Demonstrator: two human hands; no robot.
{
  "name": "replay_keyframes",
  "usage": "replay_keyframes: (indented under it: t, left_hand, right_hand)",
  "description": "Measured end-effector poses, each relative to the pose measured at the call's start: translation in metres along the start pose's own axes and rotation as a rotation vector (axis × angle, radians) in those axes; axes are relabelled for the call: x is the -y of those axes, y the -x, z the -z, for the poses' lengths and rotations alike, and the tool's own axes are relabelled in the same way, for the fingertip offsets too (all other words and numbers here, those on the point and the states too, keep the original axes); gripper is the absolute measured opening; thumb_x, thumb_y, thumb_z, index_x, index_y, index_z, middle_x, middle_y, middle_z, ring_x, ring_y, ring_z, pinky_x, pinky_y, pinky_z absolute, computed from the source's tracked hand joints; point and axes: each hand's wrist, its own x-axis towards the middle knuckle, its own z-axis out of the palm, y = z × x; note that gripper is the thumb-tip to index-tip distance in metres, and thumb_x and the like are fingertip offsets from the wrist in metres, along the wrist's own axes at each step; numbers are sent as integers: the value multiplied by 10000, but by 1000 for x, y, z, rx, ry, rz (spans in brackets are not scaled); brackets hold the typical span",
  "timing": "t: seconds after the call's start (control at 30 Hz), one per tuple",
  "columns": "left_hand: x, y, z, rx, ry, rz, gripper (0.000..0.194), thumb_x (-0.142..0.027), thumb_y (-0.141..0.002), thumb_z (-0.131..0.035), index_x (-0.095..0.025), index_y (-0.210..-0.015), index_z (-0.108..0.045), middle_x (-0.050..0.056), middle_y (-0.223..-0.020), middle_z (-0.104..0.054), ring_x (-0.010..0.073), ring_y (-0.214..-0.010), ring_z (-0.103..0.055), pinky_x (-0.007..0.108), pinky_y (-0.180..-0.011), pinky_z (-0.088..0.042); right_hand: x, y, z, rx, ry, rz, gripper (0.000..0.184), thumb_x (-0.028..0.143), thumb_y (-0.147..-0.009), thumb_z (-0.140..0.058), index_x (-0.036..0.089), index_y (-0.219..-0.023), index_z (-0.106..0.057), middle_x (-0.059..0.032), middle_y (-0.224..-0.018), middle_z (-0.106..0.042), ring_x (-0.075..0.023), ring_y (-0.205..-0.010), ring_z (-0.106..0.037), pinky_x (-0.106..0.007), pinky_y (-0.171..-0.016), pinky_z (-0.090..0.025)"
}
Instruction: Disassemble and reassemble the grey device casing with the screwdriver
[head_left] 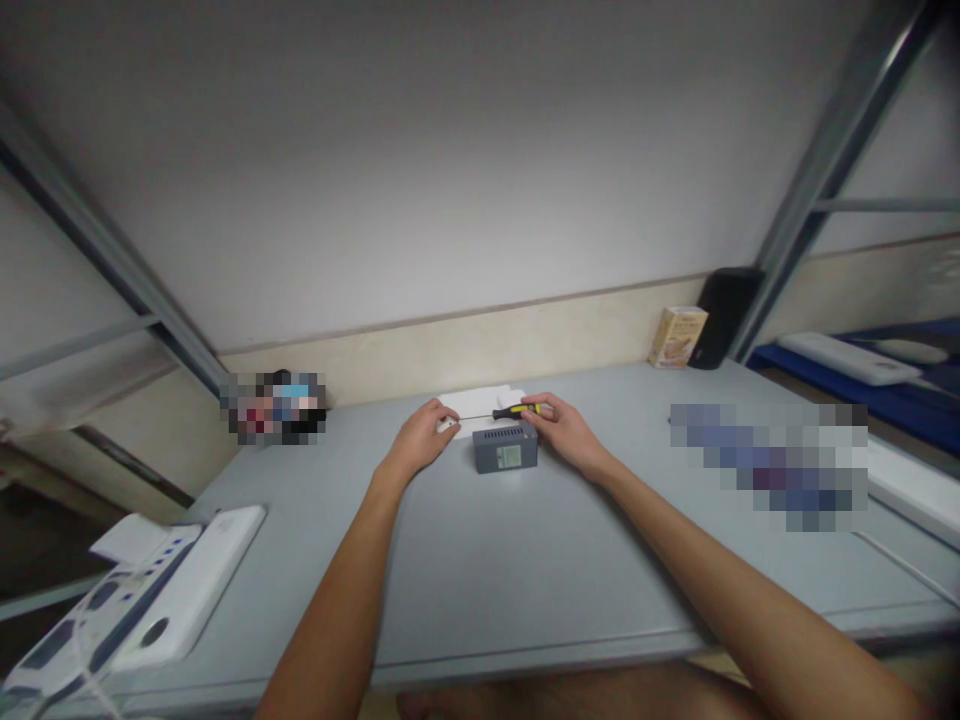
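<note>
Wall [480, 200]: grey-white, fills the upper view, with a pale band [465, 350] along its foot.

Worktop [517, 570]: pale blue-grey, runs back to the band. Slanting metal posts at either side, left [184, 335] and right [814, 195].

Worktop, near left: white slab [199, 590] lying flat, beside a white-and-blue device [120, 600] with a cable across it. Right edge: white strip [926, 500], cable in front. Two pixelated patches, back left and right, contents unreadable.

Back right corner: black case [726, 315] upright, yellowish carton [679, 337] standing just left of it.

Right hand [566, 432]: grip pinches the end of the screwdriver's handle, just behind and right of the grey box.

Left hand [421, 440]: grip pinches a small white piece between thumb and fingers, left of the box.

Paper [480, 400]: white, on the worktop behind the box, between the hands.

Grey box [487, 455]: on the worktop at centre, slots on top, pale label facing the wearer.

Screwdriver [514, 411]: black-and-yellow handle, roughly level, shaft pointing left to the left fingertips.

White piece [445, 425]: partly hidden by fingers, small dark spot visible.
</note>
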Motion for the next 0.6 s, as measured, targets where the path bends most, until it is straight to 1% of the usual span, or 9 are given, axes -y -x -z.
replay_keyframes:
  t: [0.27, 0.4, 0.6]
  left_hand:
    - [-3, 0, 1, -45, 42, -28, 181, -260, -936, -592, -194, -972, -757, 58, -963, -675, 204, -929, -645, 314, -896, -486]
    - [-4, 0, 2, -40, 68, -35, 200, -258, -944, -583, -193, -1004, -762, 65, -978, -684, 206, -941, -647, 318, -909, -485]
    - [-6, -1, 3, -41, 110, -46, 203, -264, -942, -595, -193, -987, -779, 69, -977, -706, 205, -925, -655, 315, -874, -493]
  right_hand:
    - [2, 4, 3, -15, 11, -1, 494, 550, -777, -763, 207, -1108, -632, -50, -942, -773, -143, -681, -622, -267, -616, -427]
    - [5, 6, 3, -26, 22, -6, 508, 551, -772, -766, 196, -1111, -637, -42, -913, -767, -121, -627, -575, -258, -589, -401]
    - [9, 8, 1, -32, 5, -11, 521, 547, -755, -779, 185, -1101, -637, -24, -840, -746, -108, -585, -535, -251, -562, -375]
